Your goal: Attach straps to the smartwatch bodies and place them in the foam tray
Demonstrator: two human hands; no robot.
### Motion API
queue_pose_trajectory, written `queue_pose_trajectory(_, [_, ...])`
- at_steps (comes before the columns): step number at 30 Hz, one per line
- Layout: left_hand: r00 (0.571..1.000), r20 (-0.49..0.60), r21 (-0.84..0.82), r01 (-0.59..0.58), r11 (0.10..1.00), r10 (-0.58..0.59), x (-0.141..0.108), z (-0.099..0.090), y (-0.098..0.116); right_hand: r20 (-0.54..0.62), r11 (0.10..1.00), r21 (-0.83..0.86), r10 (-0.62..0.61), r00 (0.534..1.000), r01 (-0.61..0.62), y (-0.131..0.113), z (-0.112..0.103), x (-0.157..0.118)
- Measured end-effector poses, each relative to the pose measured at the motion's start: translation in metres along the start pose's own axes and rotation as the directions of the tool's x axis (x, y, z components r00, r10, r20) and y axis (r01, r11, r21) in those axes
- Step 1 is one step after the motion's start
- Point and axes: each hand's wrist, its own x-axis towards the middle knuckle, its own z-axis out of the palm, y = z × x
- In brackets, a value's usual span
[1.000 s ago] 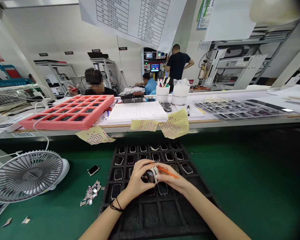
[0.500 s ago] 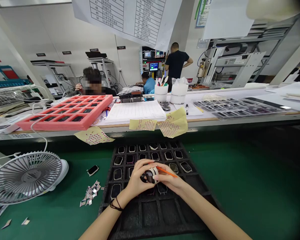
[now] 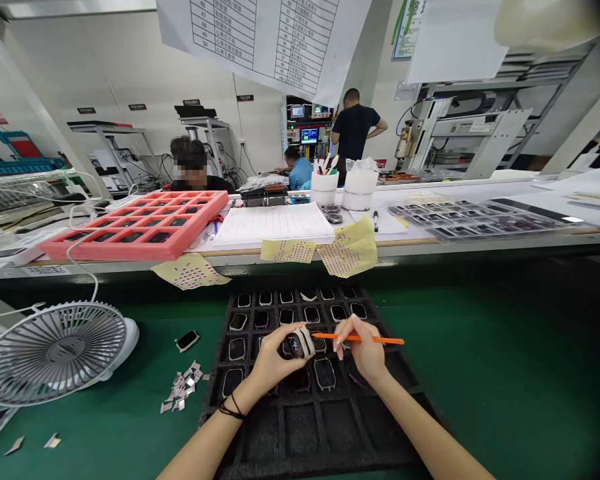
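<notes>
Moved: our right hand (image 3: 363, 348) swings rightward, off the smartwatch body (image 3: 295, 346), and we see a gap between them!
Right grip: narrow, pinching an orange stick (image 3: 383, 340) between the fingers.
Left grip: our left hand (image 3: 276, 359) closes around the watch, holding it above the middle of the black foam tray (image 3: 300, 433).
</notes>
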Motion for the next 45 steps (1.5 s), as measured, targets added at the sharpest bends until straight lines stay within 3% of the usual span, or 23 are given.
queue_pose_trajectory(19, [0.999, -0.018, 0.020, 0.041, 0.999, -0.040, -0.0006, 0.0027, -0.0008, -0.005, 0.963, -0.232, -0.143, 0.990, 0.137, 0.0042, 0.0043, -0.0078])
queue_pose_trajectory(27, [0.999, -0.003, -0.015, 0.053, 0.998, -0.053, 0.0022, 0.0034, 0.0015, -0.013, 0.990, -0.121, -0.079, 0.997, 0.077, 0.0048, 0.0018, -0.0062])
queue_pose_trajectory(33, [0.998, -0.007, -0.017, 0.060, 0.998, -0.060, 0.0020, 0.0016, 0.0035, 0.047, 0.988, -0.135, -0.072, 0.996, 0.078, 0.0031, 0.0063, -0.0069])
queue_pose_trajectory(45, [0.998, 0.004, 0.010, 0.070, 0.998, -0.070, 0.0010, 0.0032, 0.0015, 0.040, 0.987, -0.140, -0.073, 0.997, 0.078, 0.0064, 0.0072, -0.0080])
